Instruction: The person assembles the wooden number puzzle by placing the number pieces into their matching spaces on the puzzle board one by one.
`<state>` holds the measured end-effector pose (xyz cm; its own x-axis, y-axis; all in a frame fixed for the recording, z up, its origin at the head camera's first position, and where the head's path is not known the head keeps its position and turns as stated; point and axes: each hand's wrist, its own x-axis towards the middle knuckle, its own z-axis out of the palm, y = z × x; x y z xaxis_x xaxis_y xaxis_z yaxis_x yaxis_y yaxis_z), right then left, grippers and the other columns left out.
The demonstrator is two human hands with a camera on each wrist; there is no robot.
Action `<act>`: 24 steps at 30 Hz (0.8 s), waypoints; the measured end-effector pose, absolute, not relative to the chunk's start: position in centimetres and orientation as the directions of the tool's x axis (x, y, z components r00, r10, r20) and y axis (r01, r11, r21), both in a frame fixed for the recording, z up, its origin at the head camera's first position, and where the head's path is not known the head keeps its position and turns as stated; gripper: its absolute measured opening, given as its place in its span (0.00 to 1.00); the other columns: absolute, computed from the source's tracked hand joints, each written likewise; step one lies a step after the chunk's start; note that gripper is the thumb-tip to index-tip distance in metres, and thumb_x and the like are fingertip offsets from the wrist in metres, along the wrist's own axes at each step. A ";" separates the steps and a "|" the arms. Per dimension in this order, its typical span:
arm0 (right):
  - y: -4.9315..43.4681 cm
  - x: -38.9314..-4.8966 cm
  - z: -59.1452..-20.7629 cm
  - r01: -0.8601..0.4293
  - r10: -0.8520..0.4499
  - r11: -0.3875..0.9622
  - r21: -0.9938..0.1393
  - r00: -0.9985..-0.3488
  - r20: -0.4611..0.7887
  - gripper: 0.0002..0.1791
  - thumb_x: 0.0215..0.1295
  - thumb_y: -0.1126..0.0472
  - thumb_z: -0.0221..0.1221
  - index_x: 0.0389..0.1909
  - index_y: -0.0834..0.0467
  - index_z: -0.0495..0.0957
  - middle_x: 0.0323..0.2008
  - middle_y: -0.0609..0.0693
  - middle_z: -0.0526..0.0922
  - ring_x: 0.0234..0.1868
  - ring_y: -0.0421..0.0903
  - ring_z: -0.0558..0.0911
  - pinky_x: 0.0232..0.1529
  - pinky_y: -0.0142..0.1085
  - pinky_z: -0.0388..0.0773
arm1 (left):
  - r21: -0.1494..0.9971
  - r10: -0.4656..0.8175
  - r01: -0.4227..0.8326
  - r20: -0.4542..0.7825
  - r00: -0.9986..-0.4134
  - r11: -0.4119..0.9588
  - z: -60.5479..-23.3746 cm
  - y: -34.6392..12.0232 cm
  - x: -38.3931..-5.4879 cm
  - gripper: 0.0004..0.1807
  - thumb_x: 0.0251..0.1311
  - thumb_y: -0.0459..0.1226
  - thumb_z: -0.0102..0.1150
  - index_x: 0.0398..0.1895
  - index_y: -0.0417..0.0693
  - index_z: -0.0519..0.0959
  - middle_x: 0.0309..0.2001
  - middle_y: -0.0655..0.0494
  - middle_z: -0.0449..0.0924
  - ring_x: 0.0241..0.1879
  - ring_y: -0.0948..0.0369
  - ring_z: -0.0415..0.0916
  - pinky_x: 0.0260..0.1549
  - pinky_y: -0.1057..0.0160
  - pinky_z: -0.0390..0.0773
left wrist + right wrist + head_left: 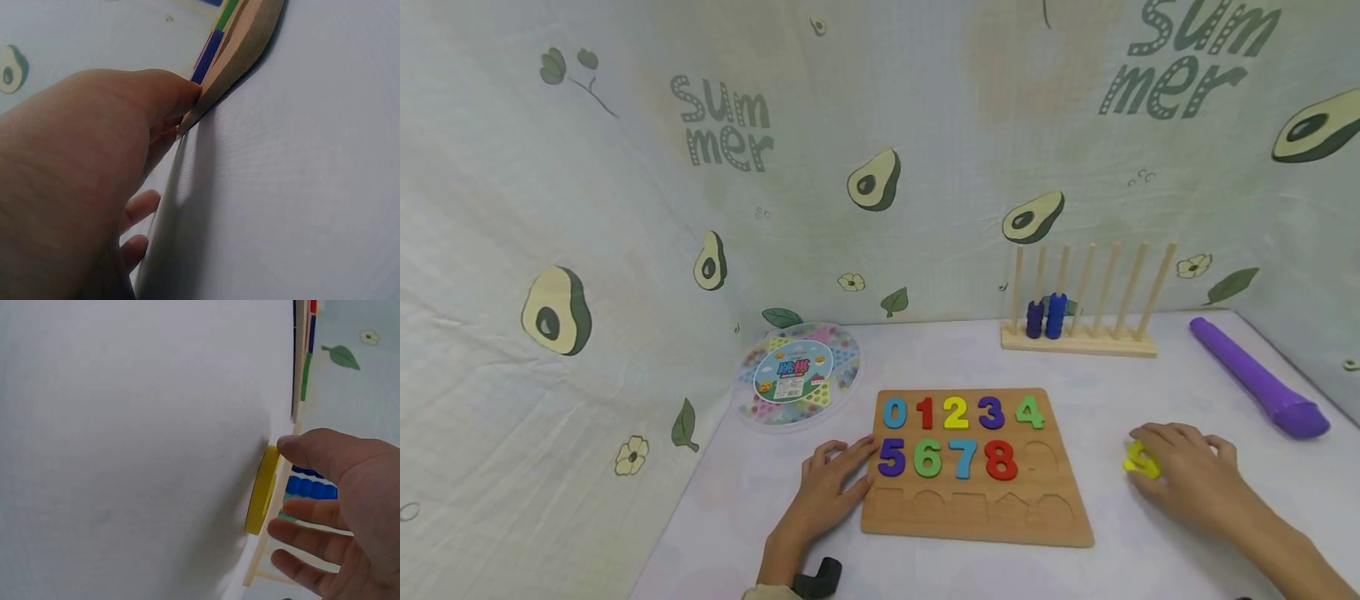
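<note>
In the head view, a wooden number board point(955, 535) lies flat, holding coloured digits 0 to 8 in its upper rows; the recess after the red 8 point(1001, 460) is bare, as is the bottom row. My left hand point(831, 492) rests at the board's left edge, thumb and index finger touching it with fingers extended. To the board's right, my right hand point(1191, 475) holds a yellow number piece point(1138, 461) between thumb and fingers, low over the table. The right wrist view shows the yellow piece point(262, 490) tilted, its upper end against the thumb.
Behind the board stands a peg rack point(1078, 346) with dark and bright blue beads on two pegs. A purple microphone-shaped object point(1255, 375) lies at the right. The round game box point(797, 379) is at the back left. Patterned cloth point(880, 267) hangs behind the table.
</note>
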<state>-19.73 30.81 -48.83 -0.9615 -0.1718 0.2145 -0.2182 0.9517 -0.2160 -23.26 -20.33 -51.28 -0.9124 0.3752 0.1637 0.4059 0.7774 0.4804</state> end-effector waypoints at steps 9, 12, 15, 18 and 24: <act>31.5 -20.3 -48.8 -0.132 -0.094 0.969 -0.210 -0.979 0.181 0.37 0.54 0.45 0.72 0.56 0.68 0.77 0.54 0.73 0.76 0.54 0.72 0.70 0.50 0.71 0.52 | 0.473 0.382 0.410 0.158 -0.910 0.780 -51.3 -20.5 -23.3 0.28 0.71 0.54 0.52 0.73 0.64 0.69 0.73 0.68 0.64 0.67 0.52 0.56 0.58 0.41 0.55; 31.6 -20.2 -48.9 -0.157 -0.114 0.966 -0.205 -0.972 0.208 0.35 0.53 0.44 0.72 0.54 0.66 0.78 0.52 0.71 0.78 0.53 0.70 0.71 0.50 0.70 0.53 | 0.469 0.380 0.405 0.153 -0.912 0.785 -51.2 -20.5 -23.4 0.28 0.71 0.53 0.53 0.73 0.65 0.69 0.73 0.69 0.64 0.67 0.53 0.56 0.58 0.41 0.54; 31.6 -20.0 -49.0 -0.190 -0.140 0.959 -0.208 -0.962 0.236 0.33 0.50 0.45 0.74 0.51 0.64 0.80 0.50 0.67 0.81 0.52 0.68 0.73 0.50 0.70 0.53 | 0.469 0.382 0.410 0.158 -0.910 0.782 -51.3 -20.5 -23.4 0.28 0.71 0.53 0.53 0.73 0.64 0.69 0.73 0.68 0.64 0.67 0.52 0.56 0.58 0.41 0.55; 31.4 -19.8 -49.1 -0.233 -0.167 0.952 -0.200 -0.940 0.297 0.32 0.46 0.46 0.76 0.48 0.62 0.82 0.47 0.64 0.83 0.51 0.65 0.74 0.49 0.69 0.54 | 0.466 0.386 0.419 0.170 -0.907 0.779 -51.3 -20.5 -23.4 0.28 0.71 0.53 0.53 0.72 0.63 0.70 0.72 0.66 0.65 0.66 0.52 0.57 0.57 0.41 0.55; 30.7 -20.0 -48.8 -0.287 -0.214 0.942 -0.176 -0.914 0.345 0.30 0.44 0.46 0.77 0.46 0.60 0.84 0.47 0.62 0.84 0.51 0.64 0.74 0.49 0.70 0.55 | 0.465 0.379 0.414 0.171 -0.909 0.783 -51.4 -20.5 -23.3 0.28 0.71 0.55 0.52 0.72 0.64 0.70 0.73 0.67 0.65 0.66 0.53 0.56 0.57 0.41 0.55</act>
